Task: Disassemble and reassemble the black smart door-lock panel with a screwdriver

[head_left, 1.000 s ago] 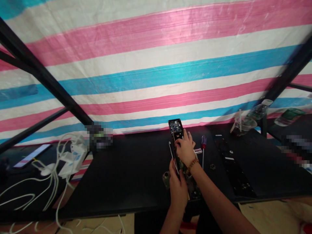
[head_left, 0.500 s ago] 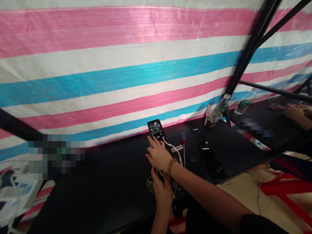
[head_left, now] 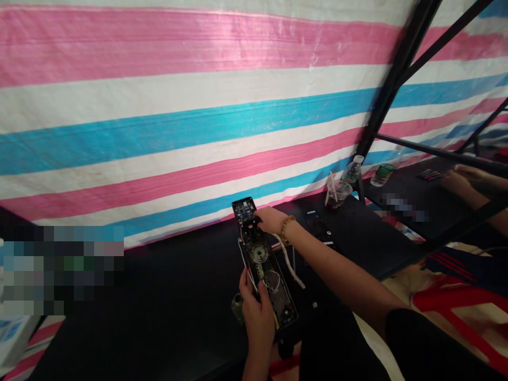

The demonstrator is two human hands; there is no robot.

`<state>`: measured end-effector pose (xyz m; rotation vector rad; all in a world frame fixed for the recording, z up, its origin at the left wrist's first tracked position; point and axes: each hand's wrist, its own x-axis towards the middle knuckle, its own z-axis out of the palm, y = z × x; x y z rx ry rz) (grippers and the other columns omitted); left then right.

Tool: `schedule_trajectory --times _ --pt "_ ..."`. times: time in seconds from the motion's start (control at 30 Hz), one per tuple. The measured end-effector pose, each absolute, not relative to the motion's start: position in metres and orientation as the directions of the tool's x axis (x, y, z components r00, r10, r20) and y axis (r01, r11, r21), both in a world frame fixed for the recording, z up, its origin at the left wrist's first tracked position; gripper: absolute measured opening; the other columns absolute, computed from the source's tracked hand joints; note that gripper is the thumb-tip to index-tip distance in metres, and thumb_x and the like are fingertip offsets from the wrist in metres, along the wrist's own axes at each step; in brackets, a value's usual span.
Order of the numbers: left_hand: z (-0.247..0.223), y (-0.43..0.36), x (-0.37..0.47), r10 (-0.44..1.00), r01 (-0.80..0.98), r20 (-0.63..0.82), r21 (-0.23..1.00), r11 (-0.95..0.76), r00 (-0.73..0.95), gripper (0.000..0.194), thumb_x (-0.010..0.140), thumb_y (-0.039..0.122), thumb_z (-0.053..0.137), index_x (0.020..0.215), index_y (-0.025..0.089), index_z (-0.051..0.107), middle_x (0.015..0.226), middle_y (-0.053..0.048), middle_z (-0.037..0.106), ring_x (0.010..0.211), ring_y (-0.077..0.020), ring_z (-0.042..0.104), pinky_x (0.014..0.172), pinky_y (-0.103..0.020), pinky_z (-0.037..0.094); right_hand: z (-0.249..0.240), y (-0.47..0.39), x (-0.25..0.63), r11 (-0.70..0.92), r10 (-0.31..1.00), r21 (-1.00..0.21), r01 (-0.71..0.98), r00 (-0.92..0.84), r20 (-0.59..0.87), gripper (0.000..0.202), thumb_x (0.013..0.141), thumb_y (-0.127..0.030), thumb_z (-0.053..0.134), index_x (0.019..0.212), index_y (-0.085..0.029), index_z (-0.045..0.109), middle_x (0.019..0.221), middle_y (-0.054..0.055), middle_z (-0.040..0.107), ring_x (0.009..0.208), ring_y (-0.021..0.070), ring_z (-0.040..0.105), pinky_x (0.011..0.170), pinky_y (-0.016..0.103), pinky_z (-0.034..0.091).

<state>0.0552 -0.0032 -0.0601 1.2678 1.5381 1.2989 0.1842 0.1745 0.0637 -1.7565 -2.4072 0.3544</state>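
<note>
A long, narrow black device housing (head_left: 284, 296) lies opened on the black table, its inner parts and thin wires exposed. At its far end sits a circuit board (head_left: 243, 210). My left hand (head_left: 257, 311) is closed around the near left side of the housing. My right hand (head_left: 273, 219) is at the far right edge beside the board, its fingers bent down and closed; what they pinch is hidden. From under that hand a loose white cable (head_left: 289, 258) trails along the right side. Left of my left hand stands a small roundish part (head_left: 237, 307).
Beyond my right arm lies a flat black panel (head_left: 316, 222), partly covered by the arm. A plastic cup with a straw (head_left: 338, 193) and a bottle (head_left: 353, 170) stand by the black metal frame (head_left: 381, 100). Another person's hands (head_left: 456, 179) are at the table on the right.
My right hand has moved off the middle of the housing to its far right edge, uncovering the inner parts. The white cable's near end now lies further toward me. The view has shifted slightly.
</note>
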Motion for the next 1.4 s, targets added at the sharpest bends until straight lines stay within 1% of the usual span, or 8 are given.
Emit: schedule_trajectory --times 0.2,0.57,0.7,0.93,1.07,1.17,1.23,1.4 --pt "-0.060 -0.003 0.056 0.972 0.221 0.066 0.975 -0.015 -0.226 0.052 0.099 0.036 0.048 0.146 0.020 0.037 0.138 -0.019 0.063 0.129 -0.0275 0.061 0.104 -0.042 0.049 0.068 0.177 0.171 0.205 0.979 -0.202 0.958 -0.204 0.026 0.026 0.091 -0.019 0.057 0.113 -0.012 0.070 0.111 0.020 0.071 0.098 0.0301 0.070 0.081 0.040 0.055" --pt "-0.063 0.001 0.057 0.970 0.218 0.092 0.975 -0.041 -0.225 0.052 0.098 0.037 0.049 0.146 0.020 0.036 0.141 -0.020 0.060 0.126 -0.0279 0.062 0.103 -0.043 0.049 0.044 0.167 0.178 0.414 0.860 -0.045 0.909 -0.375 0.345 0.028 0.090 -0.003 0.050 0.113 -0.007 0.066 0.129 0.019 0.057 0.114 0.0273 0.050 0.104 0.039 0.046" --pt "-0.062 -0.002 0.059 0.970 0.199 0.093 0.979 -0.048 -0.224 0.051 0.098 0.036 0.048 0.146 0.021 0.036 0.141 -0.019 0.060 0.123 -0.0265 0.064 0.101 -0.042 0.050 0.057 0.161 0.189 0.305 0.858 -0.161 0.939 -0.197 0.475 0.028 0.094 -0.005 0.045 0.113 -0.011 0.064 0.126 0.017 0.060 0.110 0.0254 0.056 0.099 0.035 0.047" --pt "-0.057 -0.008 0.060 0.967 0.144 0.074 0.989 -0.039 -0.243 0.047 0.097 0.032 0.050 0.142 0.020 0.041 0.134 -0.017 0.064 0.120 -0.0245 0.065 0.101 -0.040 0.049 0.035 0.170 0.267 -0.062 0.971 -0.327 0.943 0.133 0.200 0.024 0.099 -0.022 0.047 0.112 -0.016 0.066 0.103 0.015 0.074 0.098 0.0265 0.069 0.085 0.034 0.048" --pt "-0.055 -0.010 0.060 0.969 0.129 0.052 0.991 -0.020 -0.243 0.048 0.097 0.029 0.050 0.143 0.019 0.041 0.132 -0.017 0.065 0.117 -0.0242 0.066 0.102 -0.040 0.048 0.011 0.174 0.293 -0.028 0.995 -0.365 0.931 0.063 0.083 0.027 0.087 -0.019 0.064 0.112 -0.011 0.068 0.112 0.019 0.073 0.109 0.0295 0.068 0.095 0.037 0.049" --pt "-0.054 -0.011 0.059 0.972 0.095 0.032 0.995 -0.010 -0.232 0.050 0.097 0.030 0.052 0.144 0.019 0.040 0.131 -0.016 0.066 0.116 -0.0243 0.066 0.101 -0.041 0.048 0.001 0.155 0.280 0.049 0.979 -0.457 0.888 0.048 0.199 0.032 0.086 -0.023 0.065 0.115 -0.010 0.068 0.123 0.023 0.068 0.118 0.0325 0.063 0.103 0.043 0.047" --pt "-0.054 -0.011 0.058 0.975 0.069 0.020 0.998 -0.005 -0.220 0.050 0.098 0.033 0.052 0.145 0.019 0.039 0.132 -0.016 0.066 0.117 -0.0244 0.066 0.102 -0.041 0.047 -0.007 0.132 0.255 0.143 0.958 -0.632 0.762 0.054 0.282 0.033 0.089 -0.030 0.060 0.116 -0.012 0.069 0.119 0.020 0.071 0.110 0.0307 0.068 0.100 0.044 0.050" --pt "-0.054 -0.012 0.055 0.980 -0.001 0.028 1.000 -0.028 -0.198 0.048 0.096 0.035 0.054 0.140 0.020 0.043 0.136 -0.016 0.064 0.124 -0.0258 0.063 0.107 -0.043 0.045 -0.046 0.079 0.189 0.055 0.995 -0.976 0.212 0.072 0.072 0.054 0.088 -0.052 0.060 0.132 -0.020 0.062 0.124 0.012 0.072 0.112 0.0291 0.068 0.102 0.048 0.051"
